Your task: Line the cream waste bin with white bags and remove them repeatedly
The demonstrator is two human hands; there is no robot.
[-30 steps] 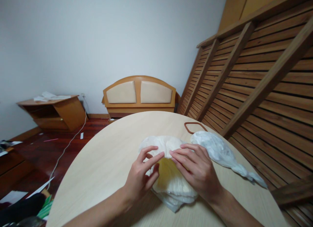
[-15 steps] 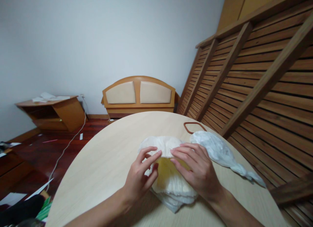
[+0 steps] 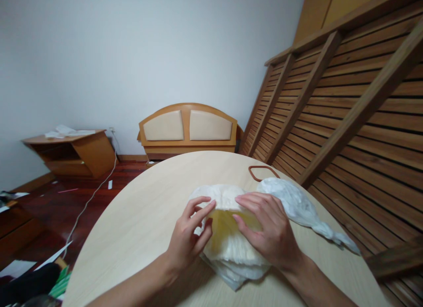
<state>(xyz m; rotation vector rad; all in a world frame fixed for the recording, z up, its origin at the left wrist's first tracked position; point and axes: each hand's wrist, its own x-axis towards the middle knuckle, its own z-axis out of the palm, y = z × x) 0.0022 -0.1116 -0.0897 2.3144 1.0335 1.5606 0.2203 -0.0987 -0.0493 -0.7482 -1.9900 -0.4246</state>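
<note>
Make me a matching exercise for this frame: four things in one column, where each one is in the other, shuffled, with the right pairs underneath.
Things
1. Brown loop
2. Bag with a twisted tail
3. White bundle with yellow showing
4. Pale cable

Places
A. Between the left hand and the right hand
B. Running across the dark red floor
C. On the round table, at the far right, just beyond the other bag-like things
D. On the table, to the right of the right hand, tail pointing toward the table's right edge

Pairs: 1-C, 2-D, 3-A, 4-B
</note>
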